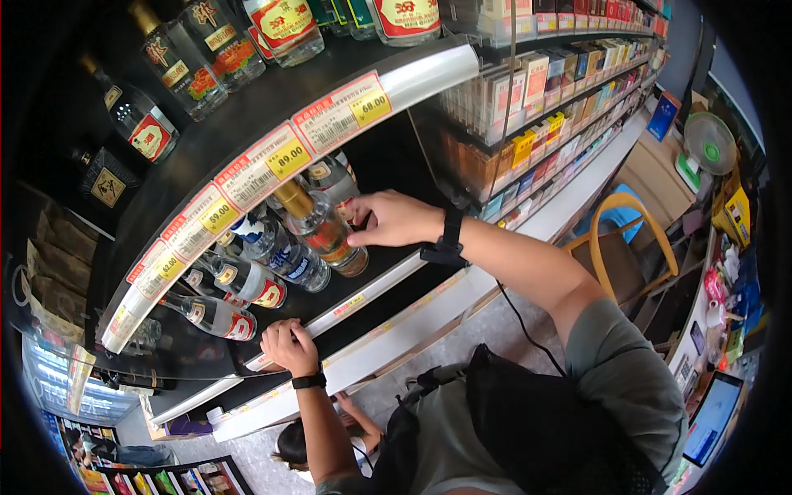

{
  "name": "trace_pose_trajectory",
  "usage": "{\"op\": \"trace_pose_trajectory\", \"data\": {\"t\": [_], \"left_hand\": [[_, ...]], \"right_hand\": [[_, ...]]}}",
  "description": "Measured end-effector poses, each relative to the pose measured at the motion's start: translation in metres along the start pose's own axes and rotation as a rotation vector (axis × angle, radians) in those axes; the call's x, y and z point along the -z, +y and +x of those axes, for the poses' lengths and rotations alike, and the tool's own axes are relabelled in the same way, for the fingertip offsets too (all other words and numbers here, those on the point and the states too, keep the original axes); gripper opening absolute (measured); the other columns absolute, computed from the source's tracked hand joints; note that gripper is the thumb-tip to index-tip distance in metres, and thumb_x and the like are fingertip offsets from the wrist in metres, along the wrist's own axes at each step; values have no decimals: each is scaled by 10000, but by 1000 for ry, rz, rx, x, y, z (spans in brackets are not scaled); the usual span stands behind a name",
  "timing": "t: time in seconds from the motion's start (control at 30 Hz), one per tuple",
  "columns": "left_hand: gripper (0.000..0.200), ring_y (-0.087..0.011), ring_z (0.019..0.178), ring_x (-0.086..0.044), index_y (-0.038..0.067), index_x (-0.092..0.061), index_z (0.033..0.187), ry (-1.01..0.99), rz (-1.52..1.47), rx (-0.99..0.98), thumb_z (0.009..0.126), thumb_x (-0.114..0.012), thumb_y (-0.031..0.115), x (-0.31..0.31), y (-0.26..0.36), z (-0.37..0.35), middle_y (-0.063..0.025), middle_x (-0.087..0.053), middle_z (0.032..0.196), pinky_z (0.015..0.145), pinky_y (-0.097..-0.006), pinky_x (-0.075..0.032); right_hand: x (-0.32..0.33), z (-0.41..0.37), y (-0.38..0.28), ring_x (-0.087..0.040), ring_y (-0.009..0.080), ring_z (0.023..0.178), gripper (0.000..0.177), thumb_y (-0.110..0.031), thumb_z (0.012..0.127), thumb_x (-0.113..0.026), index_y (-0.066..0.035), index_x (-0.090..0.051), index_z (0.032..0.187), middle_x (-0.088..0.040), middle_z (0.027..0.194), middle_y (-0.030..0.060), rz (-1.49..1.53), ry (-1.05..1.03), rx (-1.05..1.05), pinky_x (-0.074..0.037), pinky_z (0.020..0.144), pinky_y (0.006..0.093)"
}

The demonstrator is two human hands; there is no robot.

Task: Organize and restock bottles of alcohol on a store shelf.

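My right hand (402, 218), with a black band on its wrist, is closed at the side of a clear liquor bottle (318, 224) with a gold cap and a colourful label. This bottle leans among others on the lower shelf. Just left of it is a clear bottle with blue lettering (285, 254). My left hand (290, 346) is curled at the front edge of the lower shelf (346, 309), near a bottle with a red and white label (216, 318). What lies under its fingers is partly hidden.
Above runs a curved shelf with price tags (289, 153) and several liquor bottles (140, 115). Racks of small boxes (544, 91) stand to the right, beyond a clear panel. A wooden chair (615, 247) is farther right. Another person (297, 445) is low down near my left arm.
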State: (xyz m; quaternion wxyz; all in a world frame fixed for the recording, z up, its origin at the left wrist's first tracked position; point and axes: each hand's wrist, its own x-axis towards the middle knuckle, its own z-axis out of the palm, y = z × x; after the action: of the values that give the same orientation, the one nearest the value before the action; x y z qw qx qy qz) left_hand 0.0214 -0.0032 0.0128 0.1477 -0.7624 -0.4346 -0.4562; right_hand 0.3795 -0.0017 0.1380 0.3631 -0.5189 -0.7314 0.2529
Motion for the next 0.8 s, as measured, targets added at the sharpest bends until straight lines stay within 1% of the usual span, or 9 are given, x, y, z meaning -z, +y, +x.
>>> {"op": "trace_pose_trajectory", "data": {"t": [0.03, 0.07, 0.2, 0.33, 0.4, 0.5, 0.63, 0.73, 0.8], "left_hand": [[110, -287, 867, -630, 119, -698, 858, -1, 1, 8, 942, -629, 136, 0, 0, 1, -53, -694, 907, 807, -436, -430], [104, -287, 867, -629, 117, -698, 859, -2, 1, 14, 937, -629, 127, 1, 2, 1, -57, -692, 910, 805, -436, -431], [80, -289, 871, -627, 115, -697, 865, 9, -1, 39, 921, -640, 117, 2, 3, 2, -62, -687, 909, 792, -435, -431], [66, -293, 869, -624, 116, -697, 865, 20, -21, 19, 908, -647, 112, 2, 3, 3, -65, -685, 907, 775, -433, -429], [62, -295, 865, -623, 116, -697, 863, 29, -29, 17, 904, -651, 112, 2, 3, 4, -66, -683, 904, 770, -434, -427], [58, -293, 862, -621, 112, -696, 857, 29, -27, 21, 902, -661, 122, 5, 7, 6, -66, -682, 900, 773, -430, -426], [58, -291, 868, -622, 112, -696, 856, 15, -28, 30, 901, -658, 118, 6, 5, 4, -64, -680, 901, 782, -429, -421], [61, -286, 908, -616, 101, -685, 856, -47, -73, 45, 909, -657, 101, 16, 8, 6, -65, -678, 916, 830, -420, -419], [53, -294, 927, -592, 100, -689, 865, -19, -272, 85, 910, -660, 106, 24, 9, 9, -70, -674, 917, 884, -441, -399]], "right_hand": [[-1, -2, -4, -761, 361, 983, 543, -383, 879, -841, 16, -712, 1224, -781, 1063, 198, 9, -23, 42, -589, 886, 425], [-7, -2, -3, -765, 355, 972, 517, -347, 880, -843, 20, -709, 1218, -782, 1050, 200, 4, -25, 13, -593, 867, 423], [-15, -2, -8, -773, 340, 974, 511, -310, 905, -831, 54, -696, 1236, -781, 1062, 218, 26, 15, 37, -605, 872, 408], [-18, -2, -12, -775, 321, 963, 527, -311, 928, -814, 53, -686, 1287, -778, 1084, 221, 2, 9, 19, -606, 869, 405], [-19, -3, -15, -772, 310, 947, 502, -309, 944, -799, 24, -692, 1304, -778, 1105, 210, -5, -7, 24, -604, 862, 399], [-19, -4, -19, -770, 305, 935, 478, -300, 950, -791, 16, -697, 1297, -777, 1100, 206, -2, -17, 18, -603, 854, 397], [-23, -8, -10, -767, 310, 921, 509, -288, 955, -786, 23, -658, 1338, -774, 1071, 201, 55, 16, 46, -605, 836, 398], [-23, -19, 0, -765, 318, 923, 537, -287, 962, -779, 19, -623, 1375, -771, 1080, 203, 50, 66, 54, -608, 833, 401], [-16, -33, 7, -759, 334, 965, 516, -296, 974, -765, 5, -617, 1366, -762, 1119, 204, -13, 89, 39, -608, 853, 416]]}}
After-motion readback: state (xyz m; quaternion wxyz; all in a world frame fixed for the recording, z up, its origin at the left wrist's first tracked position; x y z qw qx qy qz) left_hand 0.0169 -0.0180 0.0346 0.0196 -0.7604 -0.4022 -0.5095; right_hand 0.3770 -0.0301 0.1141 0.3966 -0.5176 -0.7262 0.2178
